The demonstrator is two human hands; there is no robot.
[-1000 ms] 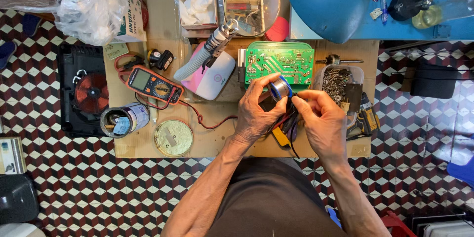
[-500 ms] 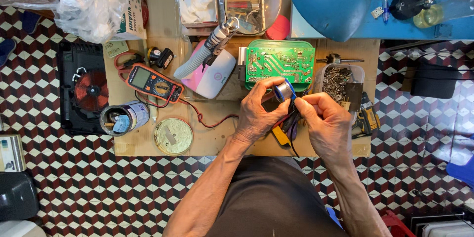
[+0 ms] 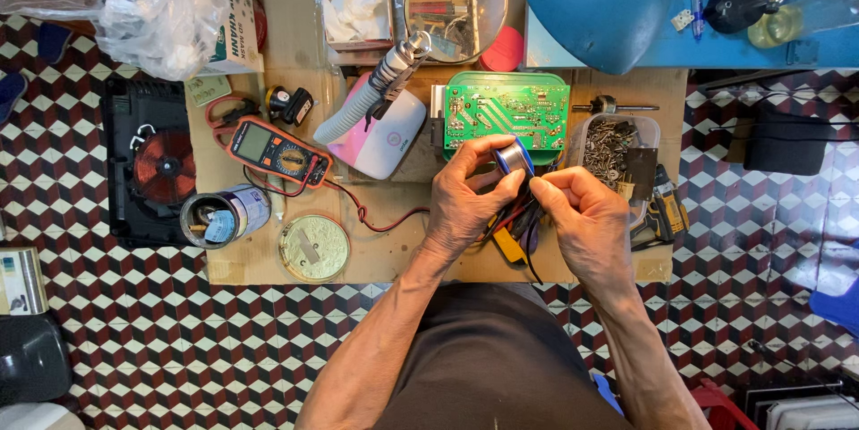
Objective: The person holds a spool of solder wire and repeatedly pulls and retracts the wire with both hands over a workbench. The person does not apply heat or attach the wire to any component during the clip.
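A: Status of the work in hand?

B: Early stage, by my judgement. The left hand (image 3: 465, 202) is closed around a small blue-rimmed spool of silver solder wire (image 3: 514, 159), held just above the cardboard-covered surface (image 3: 394, 255). The right hand (image 3: 586, 215) is pinched narrow at the fingertips, right beside the spool, apparently gripping a free end of wire; the strand itself is too fine to confirm.

A: Anything applied to the board?

B: Not that I can see. The green rectangular circuit board (image 3: 506, 112) lies solder side up, just beyond the hands, touched by neither. No iron is in either hand.

A: Position of the spool relative to the hands?

B: Between them, at the fingertips, over the near edge of the board. A bundle of red and dark leads (image 3: 519, 220) hangs below the hands.

A: Other equipment?

B: An orange-cased multimeter (image 3: 277, 153) lies well to the left, and a clear plastic tub of screws (image 3: 613, 139) sits near the right hand.
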